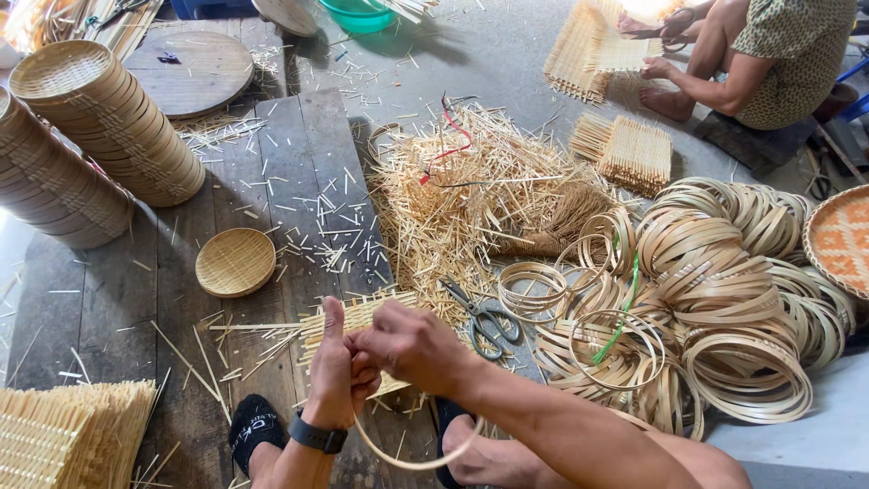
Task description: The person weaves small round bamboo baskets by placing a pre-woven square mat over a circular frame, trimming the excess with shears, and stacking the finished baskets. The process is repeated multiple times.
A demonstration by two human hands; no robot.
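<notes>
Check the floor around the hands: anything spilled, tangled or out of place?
Bamboo offcuts lie strewn in a heap across the boards and concrete, with a red wire tangled on top. Scissors lie open beside the loose rings. The stacked baskets lean over.

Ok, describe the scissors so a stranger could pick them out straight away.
Start at the big pile of bamboo offcuts mid-floor. At its near edge, just right of the person's right hand, lie the scissors, beside loose bamboo hoops. They are the only dark metal thing among pale bamboo.
</notes>
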